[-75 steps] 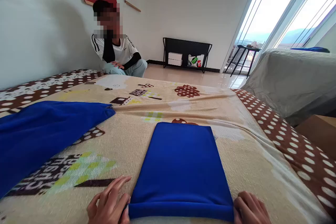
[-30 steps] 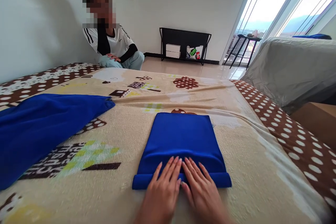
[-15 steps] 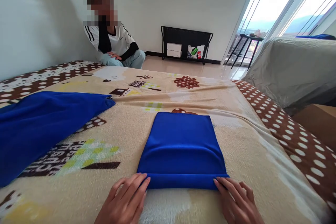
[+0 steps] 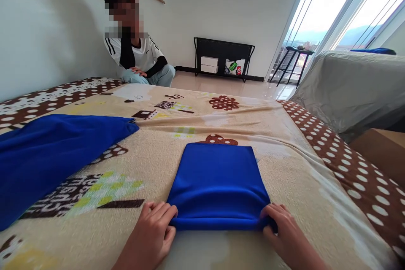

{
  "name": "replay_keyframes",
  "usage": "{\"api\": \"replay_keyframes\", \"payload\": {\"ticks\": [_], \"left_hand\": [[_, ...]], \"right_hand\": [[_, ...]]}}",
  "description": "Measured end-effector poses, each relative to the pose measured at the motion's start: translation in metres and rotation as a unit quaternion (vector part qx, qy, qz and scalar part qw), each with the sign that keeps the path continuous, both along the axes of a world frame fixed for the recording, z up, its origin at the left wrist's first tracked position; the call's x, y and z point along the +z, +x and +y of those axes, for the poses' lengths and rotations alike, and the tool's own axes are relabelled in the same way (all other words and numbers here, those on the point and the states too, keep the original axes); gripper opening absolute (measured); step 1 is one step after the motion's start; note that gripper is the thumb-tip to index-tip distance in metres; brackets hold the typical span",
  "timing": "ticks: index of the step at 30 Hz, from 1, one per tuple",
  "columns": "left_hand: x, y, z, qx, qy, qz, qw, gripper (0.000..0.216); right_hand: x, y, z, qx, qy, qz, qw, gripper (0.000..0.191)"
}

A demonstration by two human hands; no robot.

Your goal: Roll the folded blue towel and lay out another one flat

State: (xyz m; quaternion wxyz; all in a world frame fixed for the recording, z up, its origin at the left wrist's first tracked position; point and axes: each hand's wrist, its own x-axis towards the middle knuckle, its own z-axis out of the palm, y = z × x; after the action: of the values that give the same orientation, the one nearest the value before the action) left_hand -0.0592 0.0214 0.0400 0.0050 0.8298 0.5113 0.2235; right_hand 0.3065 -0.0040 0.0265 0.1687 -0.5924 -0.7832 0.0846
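1. The folded blue cloth (image 4: 218, 181) is a plain, bright royal-blue fabric with a smooth, slightly shiny surface and no pattern. It is folded into a compact, roughly square pad with rounded far corners.
2. It lies flat on the blanket-covered bed, near the middle of the scene and close to the near edge, its sides squared to the bed.
3. Its near edge is a thick, rolled fold running left to right; just behind it a shallow curved ridge crosses the cloth.
4. The near left corner is pinched by the left hand (image 4: 152, 230) and the near right corner by the right hand (image 4: 283, 232), both gripping the rolled edge.
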Motion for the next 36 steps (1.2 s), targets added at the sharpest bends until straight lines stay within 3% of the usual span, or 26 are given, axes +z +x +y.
{"api": "replay_keyframes", "payload": {"ticks": [2,6,7,9,11,12,15,17,23,27,30,32,36], "left_hand": [[-0.002,0.002,-0.003,0.018,0.014,0.027,0.999,0.031],[-0.011,0.042,-0.011,0.103,0.136,0.054,0.984,0.031],[-0.014,0.056,-0.013,0.09,0.155,0.038,0.983,0.03],[-0.02,0.076,-0.016,0.002,0.173,0.02,0.985,0.033],[-0.027,0.076,-0.016,-0.071,0.183,0.046,0.979,0.035],[-0.029,0.069,-0.015,-0.078,0.186,0.07,0.977,0.037],[-0.031,0.037,-0.014,-0.015,0.17,0.12,0.978,0.045],[-0.026,0.03,-0.013,0.026,0.168,0.129,0.977,0.048],[-0.018,0.064,-0.005,-0.051,0.163,0.155,0.973,0.049],[-0.026,0.034,-0.001,0.069,0.125,0.157,0.977,0.054],[-0.026,0.026,-0.001,0.102,0.123,0.135,0.978,0.051],[-0.023,0.043,0.002,0.07,0.13,0.133,0.98,0.052],[-0.018,0.078,0.016,-0.041,0.093,0.14,0.985,0.052]], "right_hand": [[-0.003,0.002,-0.002,0.01,0.015,-0.032,0.999,0.024],[-0.006,-0.024,-0.001,-0.004,0.219,-0.116,0.969,0.038],[-0.006,-0.034,0.0,0.028,0.26,-0.118,0.958,0.043],[-0.005,-0.049,0.002,0.125,0.291,-0.109,0.942,0.049],[-0.007,-0.051,0.004,0.182,0.27,-0.123,0.938,0.049],[-0.008,-0.047,0.004,0.176,0.255,-0.144,0.94,0.047],[-0.014,-0.03,0.002,0.102,0.24,-0.201,0.944,0.055],[-0.014,-0.032,0.001,0.071,0.248,-0.207,0.944,0.059],[-0.011,-0.07,0.01,0.111,0.203,-0.173,0.957,0.048],[-0.022,-0.033,0.014,0.02,0.191,-0.183,0.964,0.056],[-0.022,-0.023,0.013,-0.033,0.191,-0.171,0.966,0.058],[-0.015,-0.039,0.014,-0.021,0.176,-0.162,0.971,0.055],[-0.003,-0.069,0.025,0.085,0.094,-0.132,0.983,0.05]]}}
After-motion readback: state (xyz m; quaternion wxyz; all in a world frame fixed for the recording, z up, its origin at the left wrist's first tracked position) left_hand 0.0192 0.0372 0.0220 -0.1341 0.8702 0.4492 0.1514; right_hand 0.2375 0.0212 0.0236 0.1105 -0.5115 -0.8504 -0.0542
